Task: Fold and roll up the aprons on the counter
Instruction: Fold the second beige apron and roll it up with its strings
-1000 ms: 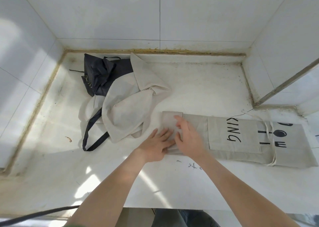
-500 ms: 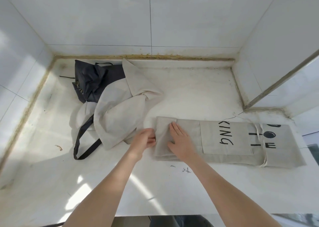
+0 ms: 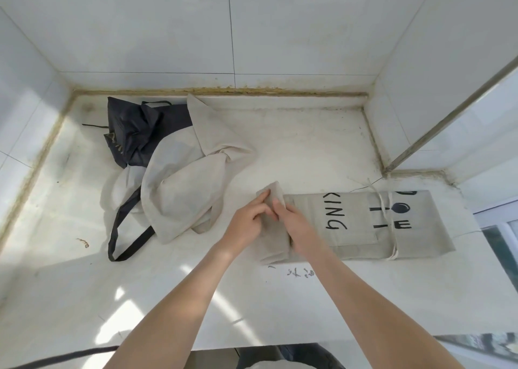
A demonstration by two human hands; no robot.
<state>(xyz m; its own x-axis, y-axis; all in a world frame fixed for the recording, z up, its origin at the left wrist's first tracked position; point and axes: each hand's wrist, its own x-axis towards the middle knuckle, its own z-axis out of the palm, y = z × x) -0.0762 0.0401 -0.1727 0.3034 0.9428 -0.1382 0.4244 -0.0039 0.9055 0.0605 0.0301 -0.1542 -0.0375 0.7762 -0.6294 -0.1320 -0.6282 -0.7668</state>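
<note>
I've got left grip [image 3: 249,222] & right grip [image 3: 298,229] clamped on end of folded apron [image 3: 364,222], so roll starts tight on worktop [image 3: 280,150].

The scene was brightly lit by daylight; sunlit patches were cast on the white stone counter [image 3: 308,144] at lower left. Seams of the glossy white wall tiles [image 3: 168,32] were bowed near the edges.

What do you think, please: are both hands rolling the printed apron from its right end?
No: the head view shows the left hand and right hand rolling the printed apron from its left end, not its right.
</note>
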